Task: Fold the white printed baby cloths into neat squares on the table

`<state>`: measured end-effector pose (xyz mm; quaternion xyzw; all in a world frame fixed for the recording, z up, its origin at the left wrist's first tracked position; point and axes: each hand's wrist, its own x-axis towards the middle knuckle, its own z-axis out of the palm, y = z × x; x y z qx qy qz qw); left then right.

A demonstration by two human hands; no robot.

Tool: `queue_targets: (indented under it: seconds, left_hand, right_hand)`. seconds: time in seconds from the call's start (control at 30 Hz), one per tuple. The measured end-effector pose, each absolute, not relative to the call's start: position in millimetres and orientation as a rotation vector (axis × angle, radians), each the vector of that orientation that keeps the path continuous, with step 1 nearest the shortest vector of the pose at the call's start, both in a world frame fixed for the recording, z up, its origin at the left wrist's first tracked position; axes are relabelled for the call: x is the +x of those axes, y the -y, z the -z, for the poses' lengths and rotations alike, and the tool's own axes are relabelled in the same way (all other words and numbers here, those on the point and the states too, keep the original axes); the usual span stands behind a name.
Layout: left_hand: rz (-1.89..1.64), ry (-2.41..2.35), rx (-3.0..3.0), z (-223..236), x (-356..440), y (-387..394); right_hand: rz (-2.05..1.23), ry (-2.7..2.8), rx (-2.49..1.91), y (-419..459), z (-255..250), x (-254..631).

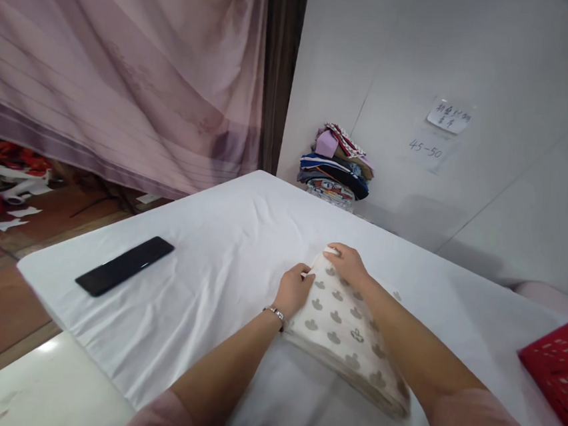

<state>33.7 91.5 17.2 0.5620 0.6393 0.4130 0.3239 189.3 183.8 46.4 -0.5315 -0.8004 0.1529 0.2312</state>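
A folded white cloth (335,317) with a grey-brown print lies on the white-covered table in front of me. At its far left edge my left hand (295,291) is closed, the edge pinched between thumb and fingers. My right hand (347,262) grips the cloth's far corner, farther from me and to the right of the left hand. The right forearm passes over the cloth's right side and hides part of it. A bracelet (275,315) circles the left wrist.
A black phone-like slab (125,266) lies on the table (209,259) at the left. Stacked folded clothes (337,164) stand beyond the far edge by the wall. A red plastic basket (560,367) is at the right edge. A pink curtain (127,64) hangs at the left.
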Motion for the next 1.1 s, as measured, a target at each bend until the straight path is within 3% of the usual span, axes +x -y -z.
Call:
queue_targets:
  seconds: [0.47, 0.67, 0.87, 1.1]
  left_hand:
    - [-0.774, -1.934, 1.727, -17.6, 33.8, -93.4]
    - [-0.729, -1.986, 1.8, -15.2, 34.1, -94.2]
    - [-0.725, -2.001, 1.778, -18.1, 33.4, -93.4]
    - [-0.833, -1.9, 1.669, -15.0, 27.6, -93.5]
  right_hand:
    - [-0.158, 2.488, -1.596, -192.0, -28.6, 180.2]
    - [0.006, 2.495, -1.382, -172.0, -30.5, 177.4]
    - [-0.316, 2.681, -1.392, -159.6, -25.5, 171.1]
    - [-0.36, 2.569, -1.507, -116.0, -32.3, 216.8]
